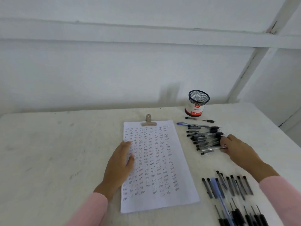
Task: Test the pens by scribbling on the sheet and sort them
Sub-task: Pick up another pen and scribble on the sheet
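A white sheet (162, 201) covered in rows of small scribbles lies under a metal clip (148, 120) in the middle of the table. My left hand (119, 163) lies flat on the sheet's left edge, fingers apart. To the right of the sheet lies a pile of several black-capped clear pens (204, 138). My right hand (234, 146) is at the pile's right end, its fingertips touching a pen barrel; whether it grips the pen is unclear. A second group of several pens (231, 190) lies at the near right.
A black mesh cup (197, 101) with a red and white label stands behind the pile. A blue pen (184, 124) and two loose dark pen pieces (200, 119) lie between cup and pile. The white table (57, 152) meets a white wall behind.
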